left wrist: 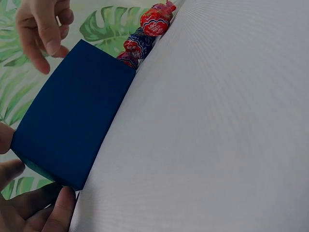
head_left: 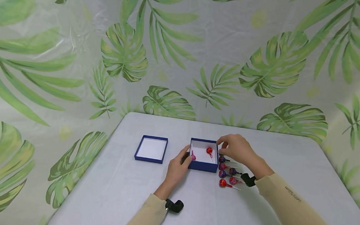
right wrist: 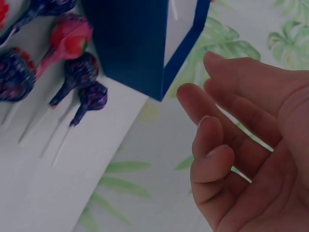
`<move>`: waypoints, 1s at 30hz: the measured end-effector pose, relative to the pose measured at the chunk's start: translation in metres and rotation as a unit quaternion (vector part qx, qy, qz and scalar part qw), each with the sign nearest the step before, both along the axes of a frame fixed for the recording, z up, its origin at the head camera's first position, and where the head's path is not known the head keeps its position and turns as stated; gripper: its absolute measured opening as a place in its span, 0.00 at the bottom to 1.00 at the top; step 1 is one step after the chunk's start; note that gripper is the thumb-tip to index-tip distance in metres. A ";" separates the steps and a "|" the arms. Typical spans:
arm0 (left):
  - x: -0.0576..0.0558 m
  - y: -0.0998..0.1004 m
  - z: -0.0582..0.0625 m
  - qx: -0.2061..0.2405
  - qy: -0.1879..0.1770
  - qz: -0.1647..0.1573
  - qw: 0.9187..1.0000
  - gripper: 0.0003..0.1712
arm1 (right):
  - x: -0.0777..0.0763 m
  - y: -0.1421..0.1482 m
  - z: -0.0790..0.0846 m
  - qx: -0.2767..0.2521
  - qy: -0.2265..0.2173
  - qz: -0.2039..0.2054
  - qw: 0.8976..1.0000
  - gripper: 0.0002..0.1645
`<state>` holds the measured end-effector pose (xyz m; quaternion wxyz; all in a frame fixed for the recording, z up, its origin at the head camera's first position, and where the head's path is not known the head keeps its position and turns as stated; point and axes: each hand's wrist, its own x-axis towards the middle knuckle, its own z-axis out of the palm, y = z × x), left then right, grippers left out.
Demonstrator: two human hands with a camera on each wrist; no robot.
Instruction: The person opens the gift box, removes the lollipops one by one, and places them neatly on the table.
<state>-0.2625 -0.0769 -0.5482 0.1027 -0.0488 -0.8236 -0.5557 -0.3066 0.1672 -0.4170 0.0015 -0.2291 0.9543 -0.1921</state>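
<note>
A blue box (head_left: 202,166) with a white inside stands uncovered on the table. Inside it lie a red lollipop (head_left: 209,150) and a pink lollipop (head_left: 193,157) by the left wall. My left hand (head_left: 176,169) grips the box's left side, thumb at the rim and fingers against the outer wall. Over the right edge of the box hovers my right hand (head_left: 239,150), its fingers loosely bent; the right wrist view shows nothing between them. Just right of the box several wrapped lollipops lie in a group, among them a red lollipop (head_left: 223,183) and a purple lollipop (right wrist: 91,95).
To the left of the box lies a blue-rimmed lid (head_left: 151,148), its white inside facing up. A white cloth covers the table (head_left: 116,191). Behind it hangs a leaf-patterned sheet (head_left: 177,57).
</note>
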 end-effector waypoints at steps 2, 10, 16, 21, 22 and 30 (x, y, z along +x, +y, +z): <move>0.000 0.000 0.000 -0.002 0.000 0.000 1.000 0.28 | -0.002 -0.008 0.000 -0.006 -0.001 0.001 1.000 0.14; 0.000 -0.001 0.000 -0.003 0.004 -0.003 1.000 0.28 | -0.014 -0.034 -0.009 -0.036 -0.009 0.005 0.999 0.16; 0.000 -0.001 0.000 -0.007 0.005 -0.006 1.000 0.28 | -0.021 -0.050 -0.019 -0.059 -0.024 0.004 0.998 0.18; 0.000 0.000 0.000 -0.012 0.003 -0.006 1.000 0.28 | -0.027 -0.059 -0.026 -0.071 -0.044 -0.003 0.997 0.20; 0.000 0.000 0.000 -0.012 0.003 -0.006 1.000 0.28 | -0.029 -0.060 -0.027 -0.074 -0.052 -0.004 0.996 0.21; 0.000 -0.001 0.000 -0.013 0.001 -0.003 1.000 0.28 | -0.034 -0.071 -0.038 -0.104 -0.082 0.002 0.991 0.22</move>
